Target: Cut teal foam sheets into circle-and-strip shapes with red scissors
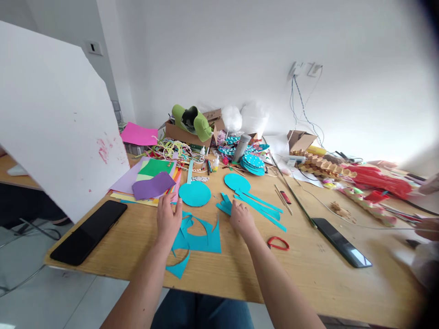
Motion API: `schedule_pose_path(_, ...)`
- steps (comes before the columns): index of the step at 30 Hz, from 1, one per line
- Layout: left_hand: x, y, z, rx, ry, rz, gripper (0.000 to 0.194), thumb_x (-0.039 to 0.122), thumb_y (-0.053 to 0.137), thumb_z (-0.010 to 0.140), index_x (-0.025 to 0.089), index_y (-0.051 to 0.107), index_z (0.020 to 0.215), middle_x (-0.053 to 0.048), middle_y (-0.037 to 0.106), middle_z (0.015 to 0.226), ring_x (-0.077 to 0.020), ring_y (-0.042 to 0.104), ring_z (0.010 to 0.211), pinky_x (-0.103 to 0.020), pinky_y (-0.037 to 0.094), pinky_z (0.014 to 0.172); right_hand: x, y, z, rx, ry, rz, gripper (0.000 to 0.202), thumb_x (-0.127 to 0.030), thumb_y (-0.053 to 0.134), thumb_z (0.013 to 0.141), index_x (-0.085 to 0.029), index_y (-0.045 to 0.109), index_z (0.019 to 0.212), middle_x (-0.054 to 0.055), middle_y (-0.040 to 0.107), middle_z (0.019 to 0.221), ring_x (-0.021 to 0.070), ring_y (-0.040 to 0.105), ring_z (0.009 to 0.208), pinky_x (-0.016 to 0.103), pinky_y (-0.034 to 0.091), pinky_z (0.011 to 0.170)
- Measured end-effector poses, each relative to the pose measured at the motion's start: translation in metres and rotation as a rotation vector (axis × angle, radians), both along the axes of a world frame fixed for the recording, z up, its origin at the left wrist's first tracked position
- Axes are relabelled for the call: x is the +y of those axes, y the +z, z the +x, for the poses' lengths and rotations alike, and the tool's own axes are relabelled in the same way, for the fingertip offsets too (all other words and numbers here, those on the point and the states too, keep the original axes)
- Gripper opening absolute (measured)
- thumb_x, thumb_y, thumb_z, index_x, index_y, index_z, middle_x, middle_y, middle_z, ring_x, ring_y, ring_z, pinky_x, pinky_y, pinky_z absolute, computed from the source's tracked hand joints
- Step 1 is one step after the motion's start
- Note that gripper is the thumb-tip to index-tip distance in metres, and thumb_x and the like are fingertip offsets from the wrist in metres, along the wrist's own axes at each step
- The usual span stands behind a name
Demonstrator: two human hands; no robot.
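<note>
My left hand (168, 214) rests by the left edge of a cut-out blue paper scrap (209, 242), thumb and fingers apart with nothing held. My right hand (240, 215) is closed, its fingertips down at a small bunch of short blue paper strips (224, 204). Just right of it lie longer blue strips (265, 211), partly under a blue paper disc (236, 182). Another blue disc (195, 193), with a pale strip (190, 172) at its top, lies between and beyond my hands. Scissors with red handles (278, 243) lie right of my right wrist.
Coloured paper sheets (152, 185) and a black phone (89, 232) lie left. A big white board (61, 114) leans there. Behind stand a grey bottle (241, 148), dotted discs (253, 163) and craft clutter. At right are another phone (342, 242) and another person's hand (428, 227).
</note>
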State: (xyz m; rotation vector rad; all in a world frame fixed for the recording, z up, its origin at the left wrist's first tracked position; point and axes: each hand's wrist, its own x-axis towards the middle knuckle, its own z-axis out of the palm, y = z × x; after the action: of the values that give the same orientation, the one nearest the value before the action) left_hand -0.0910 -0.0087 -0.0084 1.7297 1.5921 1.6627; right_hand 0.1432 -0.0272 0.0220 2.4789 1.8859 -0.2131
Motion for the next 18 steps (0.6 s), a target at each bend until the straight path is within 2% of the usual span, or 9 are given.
schedule_pose_path(3, 0.001, -0.002, 0.000, 0.002, -0.013, -0.001, 0.023, 0.032, 0.051, 0.086, 0.017, 0.056, 0.103, -0.011, 0.058, 0.103, -0.0222, 0.059, 0.093, -0.038, 0.052, 0.079, 0.002, -0.002, 0.007, 0.055, -0.022, -0.010, 0.045, -0.001, 0.045, 0.079, -0.007, 0.049, 0.123, 0.023, 0.060, 0.115, 0.0293, 0.057, 0.111, 0.034, 0.040, 0.085)
schedule_pose_path(9, 0.002, -0.004, 0.000, -0.021, -0.032, -0.021, 0.022, 0.028, 0.053, 0.083, 0.018, 0.057, 0.102, -0.011, 0.059, 0.101, -0.0221, 0.059, 0.092, -0.034, 0.053, 0.073, 0.004, -0.001, 0.025, 0.283, -0.078, 0.004, 0.032, -0.008, 0.053, 0.074, -0.013, 0.059, 0.105, 0.018, 0.065, 0.109, 0.0310, 0.059, 0.108, 0.036, 0.044, 0.082)
schedule_pose_path(12, 0.005, -0.007, 0.000, -0.069, -0.048, -0.039, 0.023, 0.029, 0.054, 0.082, 0.018, 0.057, 0.103, -0.011, 0.058, 0.101, -0.0205, 0.060, 0.089, -0.032, 0.053, 0.070, 0.002, 0.005, 0.035, 0.504, -0.099, -0.006, 0.011, -0.014, 0.056, 0.075, -0.015, 0.061, 0.085, 0.013, 0.068, 0.087, 0.0273, 0.066, 0.088, 0.034, 0.049, 0.071)
schedule_pose_path(14, 0.007, -0.009, 0.000, -0.109, -0.059, -0.054, 0.024, 0.030, 0.054, 0.082, 0.018, 0.058, 0.102, -0.010, 0.058, 0.101, -0.0198, 0.060, 0.089, -0.031, 0.053, 0.068, -0.001, 0.009, 0.041, 0.690, -0.112, -0.022, 0.005, -0.017, 0.056, 0.076, -0.015, 0.059, 0.080, 0.008, 0.065, 0.072, 0.0226, 0.067, 0.070, 0.031, 0.051, 0.061)
schedule_pose_path(16, 0.009, -0.011, 0.000, -0.144, -0.073, -0.070, 0.024, 0.030, 0.055, 0.080, 0.017, 0.058, 0.100, -0.011, 0.059, 0.100, -0.0198, 0.061, 0.089, -0.031, 0.054, 0.068, -0.007, 0.012, 0.044, 0.878, -0.117, -0.028, 0.006, -0.018, 0.054, 0.078, -0.016, 0.056, 0.083, 0.005, 0.063, 0.070, 0.0186, 0.066, 0.064, 0.029, 0.052, 0.056)
schedule_pose_path(18, 0.010, -0.010, 0.000, -0.170, -0.090, -0.079, 0.025, 0.031, 0.055, 0.079, 0.017, 0.058, 0.099, -0.011, 0.059, 0.100, -0.0199, 0.061, 0.089, -0.031, 0.054, 0.068, -0.014, 0.015, 0.046, 1.050, -0.107, -0.030, 0.009, -0.019, 0.054, 0.078, -0.017, 0.055, 0.087, 0.005, 0.063, 0.078, 0.0159, 0.066, 0.065, 0.027, 0.053, 0.057)
